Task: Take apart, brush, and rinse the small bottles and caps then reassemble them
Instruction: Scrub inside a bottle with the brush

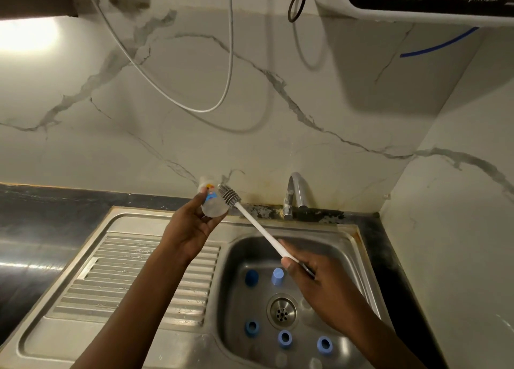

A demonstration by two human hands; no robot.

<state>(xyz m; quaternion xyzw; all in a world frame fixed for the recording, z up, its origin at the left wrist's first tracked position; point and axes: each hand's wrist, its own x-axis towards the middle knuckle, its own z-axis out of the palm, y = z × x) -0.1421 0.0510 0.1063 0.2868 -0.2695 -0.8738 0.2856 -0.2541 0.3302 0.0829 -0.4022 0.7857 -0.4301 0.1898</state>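
Hands both up over the sink (pixel 358 246), forearms reaching in from the bottom edge. Left hand (pixel 192 226) is raised above the seam between the ribbed drainboard (pixel 133 271) and the basin, palm turned toward the camera, fingers and thumb curled around a small clear bottle (pixel 212 206) with a coloured print; the bottle is tilted, and I can't tell which end is the mouth. Right hand (pixel 314 282) sits lower, over the basin, clamped on the white handle end of a bottle brush (pixel 258 226), which slants up and left. Grey brush head (pixel 228 196) lies against the bottle's right side, outside it. On the basin floor: two blue caps (pixel 251 278) above the drain (pixel 281 310), three blue ring caps (pixel 285 338) below it, all apart from each other. Chrome tap (pixel 296 196) stands at the back rim, right of the brush head. Dark table (pixel 41 229) surrounds the sink.
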